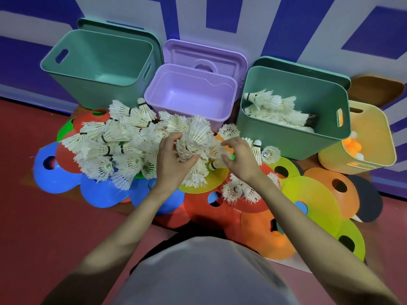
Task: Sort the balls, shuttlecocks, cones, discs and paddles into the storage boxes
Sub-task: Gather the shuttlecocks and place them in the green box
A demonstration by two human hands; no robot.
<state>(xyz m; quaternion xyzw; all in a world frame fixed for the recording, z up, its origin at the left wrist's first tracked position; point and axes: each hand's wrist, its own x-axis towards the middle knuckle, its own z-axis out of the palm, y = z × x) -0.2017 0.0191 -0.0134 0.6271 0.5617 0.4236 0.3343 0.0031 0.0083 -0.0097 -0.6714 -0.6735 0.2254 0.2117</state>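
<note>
A heap of white feather shuttlecocks point(123, 142) lies on coloured flat discs point(308, 194) on the red floor. My left hand point(170, 157) grips a bunch of shuttlecocks point(196, 137) at the middle of the heap. My right hand point(239, 157) pinches the right side of the same bunch. The right green box point(293, 148) holds several shuttlecocks point(275, 106). The left green box point(66, 75) and the purple box point(152, 95) show bare bottoms. The yellow box point(374, 159) at far right holds orange and white balls point(352, 148).
Lids lean against the blue and white wall behind the boxes. A dark paddle point(367, 199) lies at the right among orange discs. More shuttlecocks point(237, 190) lie on the discs below my right wrist. Bare red floor shows to the left.
</note>
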